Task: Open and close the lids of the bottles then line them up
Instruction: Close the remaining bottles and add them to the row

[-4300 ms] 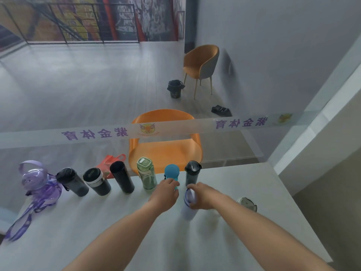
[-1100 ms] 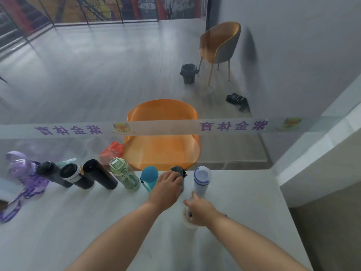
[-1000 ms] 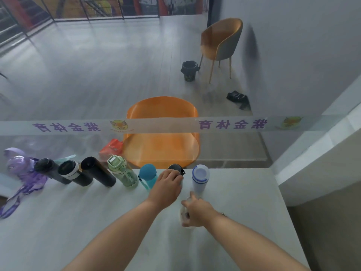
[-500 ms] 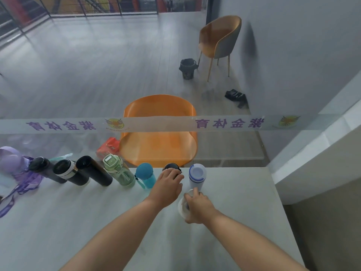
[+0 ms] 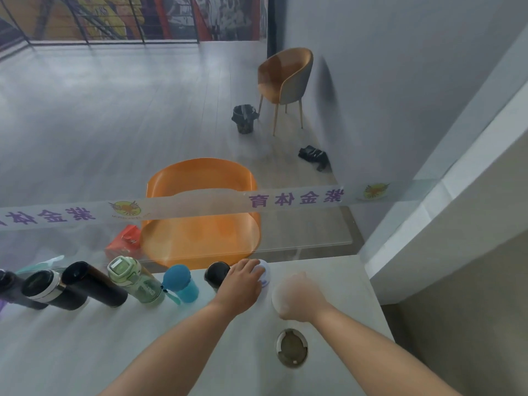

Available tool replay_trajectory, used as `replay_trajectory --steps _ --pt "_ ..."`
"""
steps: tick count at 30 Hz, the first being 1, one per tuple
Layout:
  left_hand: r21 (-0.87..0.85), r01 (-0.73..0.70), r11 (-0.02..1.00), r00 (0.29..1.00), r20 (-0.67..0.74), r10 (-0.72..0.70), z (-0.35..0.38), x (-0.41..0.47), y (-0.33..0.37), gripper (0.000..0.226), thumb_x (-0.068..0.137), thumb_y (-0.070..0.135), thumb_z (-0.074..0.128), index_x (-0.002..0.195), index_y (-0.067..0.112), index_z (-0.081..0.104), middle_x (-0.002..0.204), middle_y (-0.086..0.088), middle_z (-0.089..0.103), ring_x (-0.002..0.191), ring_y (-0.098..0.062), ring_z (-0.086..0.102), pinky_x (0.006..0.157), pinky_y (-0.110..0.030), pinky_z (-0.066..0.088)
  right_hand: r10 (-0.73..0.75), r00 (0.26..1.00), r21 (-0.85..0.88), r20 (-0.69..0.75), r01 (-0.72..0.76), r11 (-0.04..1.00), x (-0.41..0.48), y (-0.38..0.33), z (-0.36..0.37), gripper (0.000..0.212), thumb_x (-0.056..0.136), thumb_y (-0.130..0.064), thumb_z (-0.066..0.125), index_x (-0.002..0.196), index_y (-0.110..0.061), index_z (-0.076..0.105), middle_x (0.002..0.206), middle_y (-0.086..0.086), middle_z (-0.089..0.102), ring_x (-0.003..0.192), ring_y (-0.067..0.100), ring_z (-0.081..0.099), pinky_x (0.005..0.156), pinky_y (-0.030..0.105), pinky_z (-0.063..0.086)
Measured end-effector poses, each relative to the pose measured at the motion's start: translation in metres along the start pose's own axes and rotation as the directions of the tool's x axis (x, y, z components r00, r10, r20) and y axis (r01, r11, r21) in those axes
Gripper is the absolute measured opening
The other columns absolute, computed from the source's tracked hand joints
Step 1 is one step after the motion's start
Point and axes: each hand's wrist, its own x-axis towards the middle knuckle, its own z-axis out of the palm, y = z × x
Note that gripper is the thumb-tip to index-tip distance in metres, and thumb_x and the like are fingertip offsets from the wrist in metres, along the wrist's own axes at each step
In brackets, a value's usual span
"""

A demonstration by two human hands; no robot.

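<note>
1. The left hand [image 5: 243, 284] lay over the white bottle [image 5: 264, 274], gripping its top, likely steadying it at the row's end.
2. Just right of that bottle, the right hand [image 5: 297, 298] was clenched around a blurred pale lid [image 5: 278, 297], probably to fit it.
3. Left of it the black bottle [image 5: 216, 277], blue bottle [image 5: 181, 284] and green bottle [image 5: 134, 280] stood lined up on the tabletop [image 5: 100, 352].
4. A banner [image 5: 295, 198] behind read mirrored "紫金体育".

Pretty soft, even daylight, no hard shadows. The right hand [image 5: 297, 295] is smeared with motion blur, the glass looks hazy, and straight lines bend near the edges.
</note>
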Motion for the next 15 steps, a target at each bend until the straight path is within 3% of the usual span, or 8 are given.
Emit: replay_trajectory --steps 5,15 --pt "0.002 0.079 0.997 0.996 0.044 -0.079 0.016 0.001 0.007 0.032 0.099 0.029 0.041 0.129 0.023 0.049 0.143 0.005 0.042 0.13 -0.022 0.038 0.109 -0.036 0.034 0.034 0.999 0.047 -0.016 -0.033 0.998 0.019 0.033 -0.007 0.069 0.074 -0.046 0.071 0.132 -0.019 0.045 0.13 0.014 0.037 0.111 0.036 0.052 0.096 0.038 0.048" --pt "0.0 0.129 0.992 0.991 0.02 -0.129 0.027 -0.002 0.009 0.038 0.092 0.023 0.052 0.129 0.022 0.05 0.143 0.003 0.043 0.13 -0.024 0.039 0.107 -0.039 0.038 0.056 0.994 0.135 0.095 -0.069 0.988 0.068 0.054 -0.015 0.072 0.07 -0.041 0.079 0.131 -0.025 0.044 0.14 0.011 0.025 0.123 0.033 0.042 0.103 0.038 0.045"
